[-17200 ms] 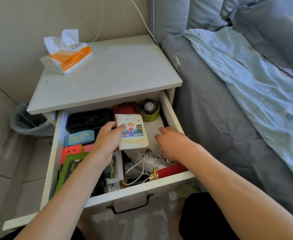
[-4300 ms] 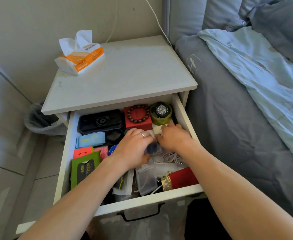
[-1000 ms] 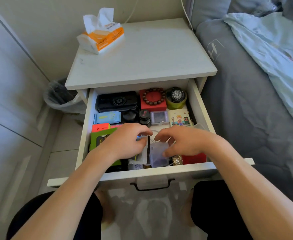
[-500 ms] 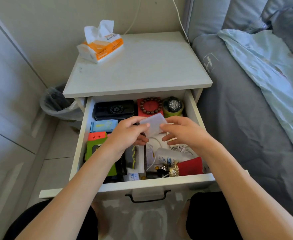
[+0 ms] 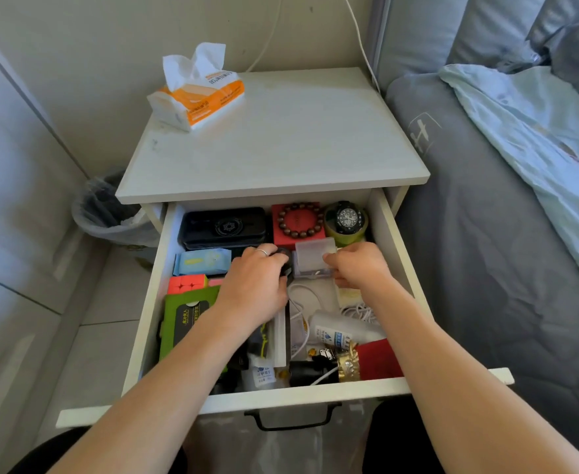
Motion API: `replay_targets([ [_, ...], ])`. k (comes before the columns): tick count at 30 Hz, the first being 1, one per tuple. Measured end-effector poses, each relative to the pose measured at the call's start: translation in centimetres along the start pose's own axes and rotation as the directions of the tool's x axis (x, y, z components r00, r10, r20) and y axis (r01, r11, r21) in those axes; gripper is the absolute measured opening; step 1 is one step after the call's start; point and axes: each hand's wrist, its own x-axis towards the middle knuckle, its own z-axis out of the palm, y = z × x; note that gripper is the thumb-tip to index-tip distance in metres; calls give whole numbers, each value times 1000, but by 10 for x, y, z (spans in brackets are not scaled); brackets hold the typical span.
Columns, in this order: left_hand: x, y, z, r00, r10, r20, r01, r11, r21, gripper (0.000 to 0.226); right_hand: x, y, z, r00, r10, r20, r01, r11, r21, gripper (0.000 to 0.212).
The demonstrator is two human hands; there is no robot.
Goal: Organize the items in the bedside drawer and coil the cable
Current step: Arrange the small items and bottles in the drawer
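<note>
**Clear box set down in the back row; cable not yet coiled**

Half a second ago: held up between both hands above the drawer middle. Now: lowered into the drawer (image 5: 389,230), standing just in front of the red box (image 5: 298,222) with the bead bracelet and beside the watch (image 5: 349,218) on its yellow-green roll. Small clear plastic box (image 5: 313,258) pinched at its right edge by the right hand (image 5: 356,265), fingers curled onto it. Left hand (image 5: 253,285) off the box, fingers bent down over small dark items just left of it; whether gripping one or only resting there, impossible to tell.

Meaning for the task: back row filling out neatly, with black case (image 5: 223,227), red box, watch and now the clear box lined up. Front half a jumble yet: white tube, red pouch (image 5: 378,359), gold-wrapped piece, sachets, green package (image 5: 187,319).

White cable (image 5: 358,313) lying loose in the middle right of the drawer, partly under the right forearm, uncoiled. Probably the larger job left, along with sorting the front clutter.

On the bench (image 5: 281,142) above, only the tissue pack (image 5: 199,94).
</note>
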Motion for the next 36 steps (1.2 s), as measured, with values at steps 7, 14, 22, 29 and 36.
replay_targets([
  [7,-5,5,-1,996,-3,88,-1,999,49,47,-4,2,7,994,-107,-12,103,980,-171,32],
  [14,-3,4,4,993,11,116,-16,999,42,56,-3,1,8,993,-112,49,121,956,-267,19],
  [22,-1,3,11,990,35,135,-58,984,171,68,-4,3,4,984,-123,130,152,956,-250,61],
  [29,0,5,15,990,42,137,-70,975,212,69,-2,6,5,976,-186,111,214,907,-364,47],
  [36,1,4,16,993,47,104,-66,980,188,68,7,10,8,972,-203,115,231,909,-348,51],
])
